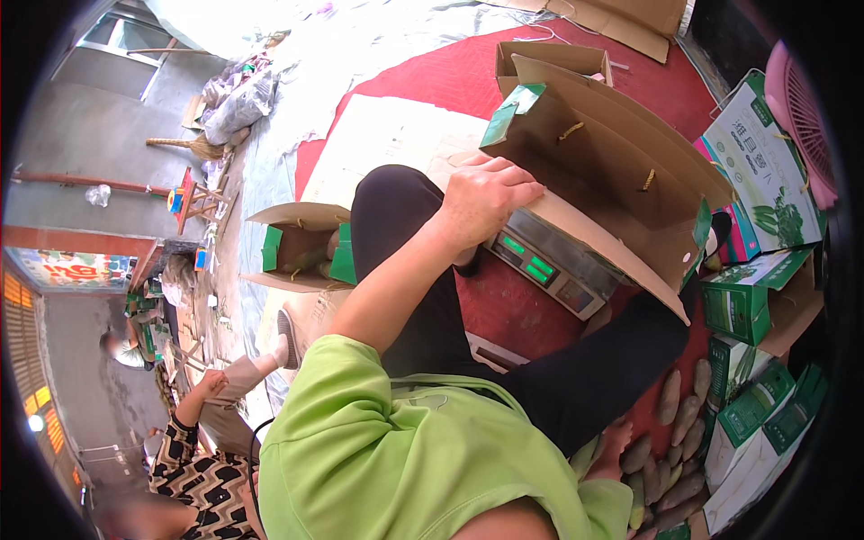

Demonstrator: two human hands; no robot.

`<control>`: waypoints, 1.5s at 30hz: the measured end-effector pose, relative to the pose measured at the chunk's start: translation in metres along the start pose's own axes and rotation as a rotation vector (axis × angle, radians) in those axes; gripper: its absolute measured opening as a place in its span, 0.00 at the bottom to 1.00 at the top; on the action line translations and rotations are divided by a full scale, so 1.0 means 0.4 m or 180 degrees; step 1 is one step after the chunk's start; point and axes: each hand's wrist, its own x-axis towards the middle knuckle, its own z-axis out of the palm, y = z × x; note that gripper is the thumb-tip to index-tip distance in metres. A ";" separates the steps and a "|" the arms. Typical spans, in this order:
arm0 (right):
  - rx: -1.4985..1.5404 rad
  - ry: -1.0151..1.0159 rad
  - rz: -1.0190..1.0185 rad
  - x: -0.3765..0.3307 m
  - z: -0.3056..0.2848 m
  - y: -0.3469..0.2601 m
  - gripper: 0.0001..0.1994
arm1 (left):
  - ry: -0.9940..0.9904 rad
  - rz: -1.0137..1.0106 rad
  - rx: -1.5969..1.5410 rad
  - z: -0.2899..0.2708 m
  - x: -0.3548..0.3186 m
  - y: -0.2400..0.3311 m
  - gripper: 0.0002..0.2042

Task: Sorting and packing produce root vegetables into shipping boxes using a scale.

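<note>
Item: open cardboard box point(612, 153), brown inside, green-trimmed flaps, cord handles. We are seeing it sitting on a digital scale point(549, 265) on the red floor mat point(450, 81). Its long axis is running from ten o'clock to four o'clock, its mouth facing up toward us.

Left hand point(481, 202): we are gripping the box's near flap edge at nine o'clock, grip curled over the cardboard.

Right hand point(616, 450): reaching down at five o'clock beside the sweet potatoes point(670, 450); grip state we cannot tell.

Clearance: printed cartons point(756, 306) are crowding the three o'clock side; another open box point(301, 247) lying at nine; open mat at twelve.
</note>
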 end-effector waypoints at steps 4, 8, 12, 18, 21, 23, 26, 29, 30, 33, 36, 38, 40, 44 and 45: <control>-0.0075 0.0022 -0.0418 -0.006 0.029 -0.008 0.38 | 0.0050 0.0054 0.0077 -0.003 0.003 0.001 0.10; 0.0084 0.0366 -0.0664 -0.020 0.035 0.005 0.31 | 0.0057 0.0057 0.0013 -0.011 0.002 0.002 0.10; 0.0806 0.0292 -0.0535 -0.044 0.003 0.025 0.29 | 0.0096 0.0075 -0.0130 0.006 0.003 0.006 0.08; 0.2628 0.1033 -0.1844 0.035 -0.015 0.067 0.34 | -0.0104 0.0065 -0.0073 -0.014 0.008 0.007 0.09; 0.3015 0.1237 -0.1883 0.033 -0.127 0.008 0.34 | -0.0232 0.0033 -0.0096 -0.019 0.007 0.008 0.11; 0.3457 0.1338 -0.2349 0.009 -0.240 -0.016 0.34 | -0.0203 0.0061 -0.0160 -0.005 0.006 0.009 0.11; 0.4022 0.1314 -0.2493 -0.151 -0.466 -0.112 0.32 | -0.0209 0.0093 -0.0138 -0.002 0.003 0.000 0.11; 0.4708 0.1342 -0.2593 -0.346 -0.695 -0.176 0.29 | -0.0236 0.0090 -0.0096 -0.003 0.006 0.005 0.11; 0.4808 0.1520 -0.2809 -0.384 -0.756 -0.185 0.29 | -0.0215 0.0102 -0.0128 -0.002 0.008 0.005 0.11; 0.5128 0.1578 -0.3832 -0.482 -0.903 -0.222 0.30 | -0.0257 0.0095 -0.0162 -0.006 0.002 0.005 0.11; 0.4691 0.1299 -0.4666 -0.669 -1.024 -0.307 0.32 | -0.0276 0.0112 -0.0222 -0.003 0.014 0.010 0.10; 0.4568 0.0999 -0.5027 -0.736 -1.040 -0.426 0.31 | -0.0481 0.0066 -0.0219 -0.026 0.000 0.001 0.09; 0.3920 0.0540 -0.5323 -0.806 -1.043 -0.530 0.31 | -0.0491 0.0062 -0.0219 -0.029 -0.005 -0.007 0.09; 0.2881 -0.0433 -0.5050 -0.875 -0.981 -0.732 0.30 | -0.0496 0.0040 -0.0213 -0.049 -0.026 -0.027 0.07; 0.2410 -0.0432 -0.5147 -0.865 -0.966 -0.778 0.29 | -0.0504 0.0023 -0.0240 -0.055 -0.026 -0.029 0.07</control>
